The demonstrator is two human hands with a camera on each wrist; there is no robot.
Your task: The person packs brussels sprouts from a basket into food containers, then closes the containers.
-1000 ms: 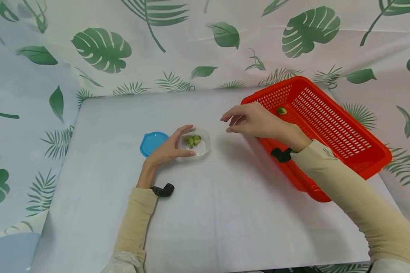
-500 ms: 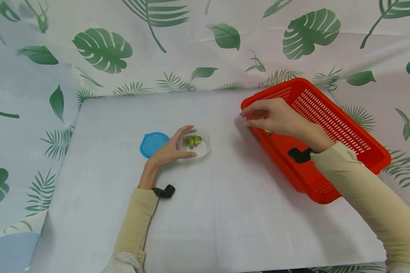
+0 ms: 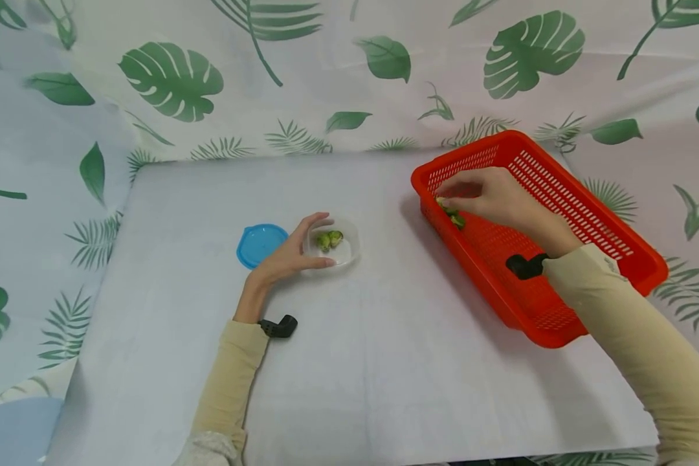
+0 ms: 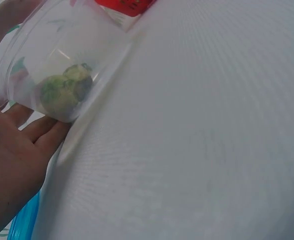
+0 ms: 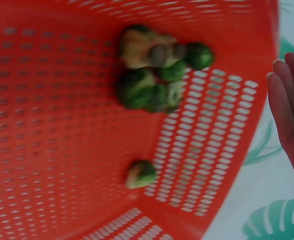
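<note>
My left hand (image 3: 288, 255) grips a small clear plastic container (image 3: 351, 241) on the table, thumb on the near side and fingers on the far side. Two Brussels sprouts (image 3: 329, 241) lie inside it; the left wrist view shows them through its wall. Over the left end of a red plastic basket (image 3: 472, 268) is my right hand (image 3: 495, 197), just above some Brussels sprouts (image 3: 457, 221) and partly covering them. In the right wrist view its fingers (image 5: 286, 107) look straight, with nothing seen in them. Several sprouts (image 5: 149, 92) form a cluster there, and a single sprout (image 5: 141, 174) lies apart.
A blue lid (image 3: 261, 244) lies on the white-covered table (image 3: 326, 362), left of the container and beside my left hand. The basket stands at an angle on the right, with raised perforated walls. A leaf-printed cloth (image 3: 303, 71) hangs behind the table.
My right hand has moved right, from beside the container to over the basket's inside. The left hand and container have stayed in place.
</note>
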